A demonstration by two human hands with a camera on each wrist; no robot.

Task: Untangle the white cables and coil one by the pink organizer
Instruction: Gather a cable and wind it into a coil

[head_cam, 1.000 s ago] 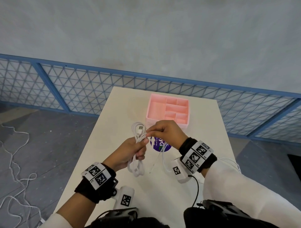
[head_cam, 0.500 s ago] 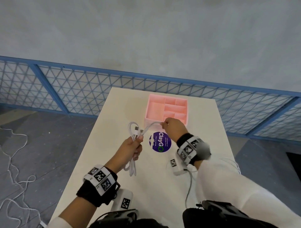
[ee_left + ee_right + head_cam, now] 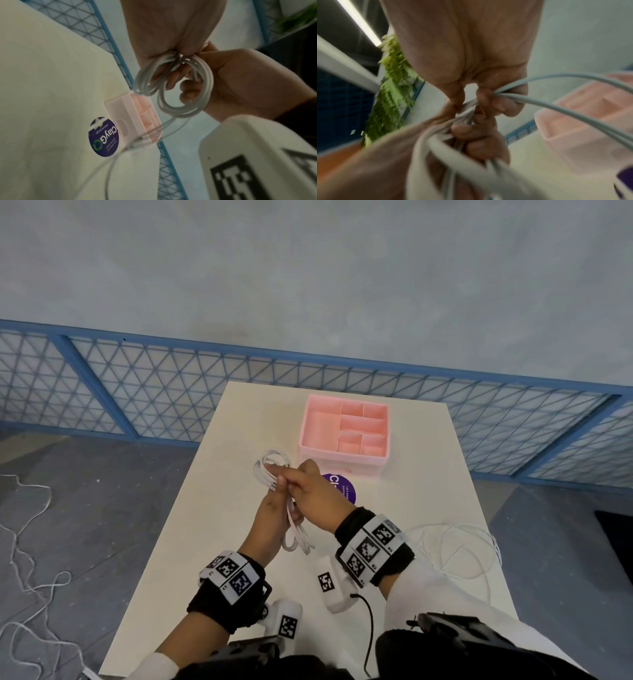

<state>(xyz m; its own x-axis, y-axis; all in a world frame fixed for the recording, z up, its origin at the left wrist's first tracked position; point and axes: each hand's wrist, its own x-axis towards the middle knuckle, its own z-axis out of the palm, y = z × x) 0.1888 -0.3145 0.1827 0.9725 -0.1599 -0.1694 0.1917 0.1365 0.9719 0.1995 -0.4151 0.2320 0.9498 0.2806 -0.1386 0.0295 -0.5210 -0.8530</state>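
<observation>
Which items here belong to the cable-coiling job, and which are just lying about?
Job:
- coiled white cable, held by left hand and right hand
- loose white cable
- pink organizer

Lying about:
- purple ClayGo sticker
- cords on floor

Coiled white cable (image 3: pixel 173 86) between both hands

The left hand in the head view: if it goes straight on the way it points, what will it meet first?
Probably the pink organizer. The left hand, holding the coiled cable, points up the table toward its near-left corner; depth is unclear.
</observation>
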